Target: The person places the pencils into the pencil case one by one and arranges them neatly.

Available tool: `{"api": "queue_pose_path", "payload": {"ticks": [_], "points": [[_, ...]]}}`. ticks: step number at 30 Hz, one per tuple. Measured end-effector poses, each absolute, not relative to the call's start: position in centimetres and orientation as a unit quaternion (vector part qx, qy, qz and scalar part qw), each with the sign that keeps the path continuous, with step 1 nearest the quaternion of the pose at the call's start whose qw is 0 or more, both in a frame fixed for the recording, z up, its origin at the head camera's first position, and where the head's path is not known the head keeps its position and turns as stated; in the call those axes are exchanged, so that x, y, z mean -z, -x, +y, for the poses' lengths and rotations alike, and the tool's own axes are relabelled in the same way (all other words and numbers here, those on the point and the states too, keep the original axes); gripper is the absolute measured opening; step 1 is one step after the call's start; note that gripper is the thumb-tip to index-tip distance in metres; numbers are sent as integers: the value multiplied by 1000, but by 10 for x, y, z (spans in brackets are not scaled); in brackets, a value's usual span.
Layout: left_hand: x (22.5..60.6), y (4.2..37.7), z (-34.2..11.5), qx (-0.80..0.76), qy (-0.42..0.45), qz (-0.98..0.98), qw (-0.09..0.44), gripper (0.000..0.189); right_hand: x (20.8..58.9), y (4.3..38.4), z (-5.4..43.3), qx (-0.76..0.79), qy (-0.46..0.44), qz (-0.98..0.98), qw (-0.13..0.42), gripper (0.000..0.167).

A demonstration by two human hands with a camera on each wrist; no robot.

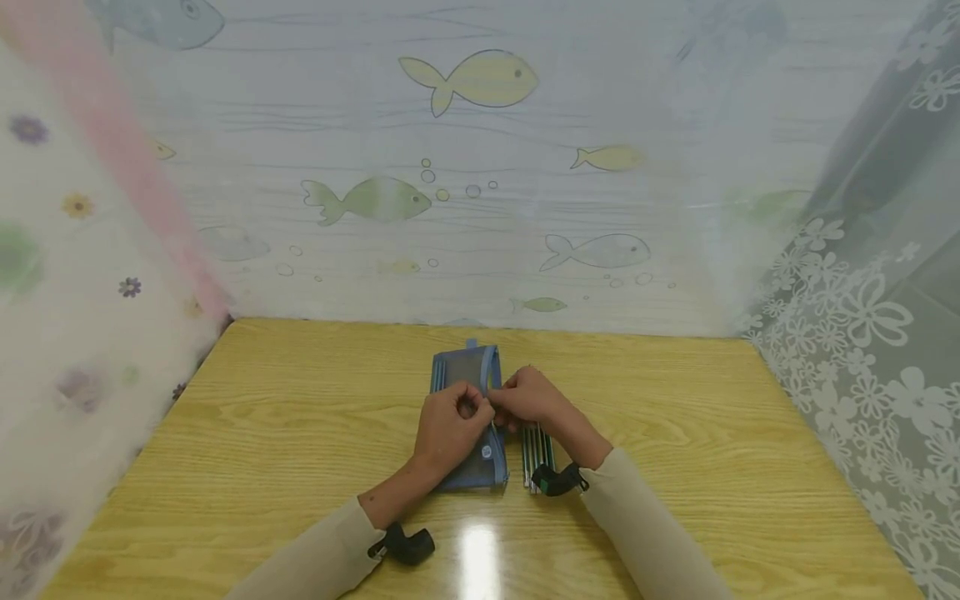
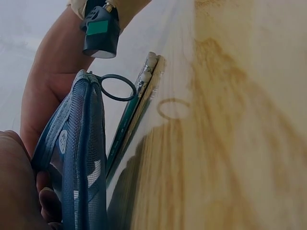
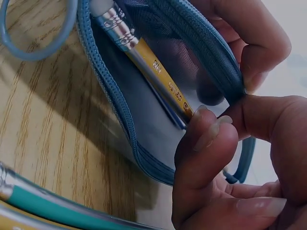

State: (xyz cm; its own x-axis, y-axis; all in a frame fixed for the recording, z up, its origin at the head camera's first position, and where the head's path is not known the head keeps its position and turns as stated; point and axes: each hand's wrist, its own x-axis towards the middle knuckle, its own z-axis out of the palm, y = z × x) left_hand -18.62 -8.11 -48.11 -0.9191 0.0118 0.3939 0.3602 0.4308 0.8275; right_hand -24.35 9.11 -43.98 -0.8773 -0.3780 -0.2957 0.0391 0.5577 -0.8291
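A blue mesh zip pouch (image 1: 461,362) lies lengthwise on the table with its zipped side on the right gaping. My left hand (image 1: 446,429) lies across the pouch, thumb and fingertip pinching the opening's edge. At the same edge, my right hand (image 1: 528,396) pinches the zipper band, with fingertips inside the mouth. Within the pouch, the right wrist view shows a yellow-and-silver striped pencil (image 3: 158,79) with a white eraser; my right fingers cover its far part. A round zipper pull (image 2: 118,87) hangs at the pouch's near end.
Several striped pencils (image 1: 536,450) lie on the wooden table (image 1: 300,417) right of the pouch, under my right wrist. Fish-patterned sheeting (image 1: 480,167) stands along the far edge. A lace curtain (image 1: 862,375) hangs at the right. Black wrist cameras (image 1: 408,544) stick out from both sleeves.
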Motion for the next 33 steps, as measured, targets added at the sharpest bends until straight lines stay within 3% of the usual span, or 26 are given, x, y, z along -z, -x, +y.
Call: {"api": "queue_pose_path", "payload": {"ticks": [13,21,33], "points": [[481,185,-80,528,118,-824,170,12,436,235,99,439,129,868,192,42],[482,186,-80,526,121,-824,170,12,430,227,111,439,128,874,165,23],[482,185,-80,520,123,-828,170,12,436,215,139,380,105,911,119,16]]}}
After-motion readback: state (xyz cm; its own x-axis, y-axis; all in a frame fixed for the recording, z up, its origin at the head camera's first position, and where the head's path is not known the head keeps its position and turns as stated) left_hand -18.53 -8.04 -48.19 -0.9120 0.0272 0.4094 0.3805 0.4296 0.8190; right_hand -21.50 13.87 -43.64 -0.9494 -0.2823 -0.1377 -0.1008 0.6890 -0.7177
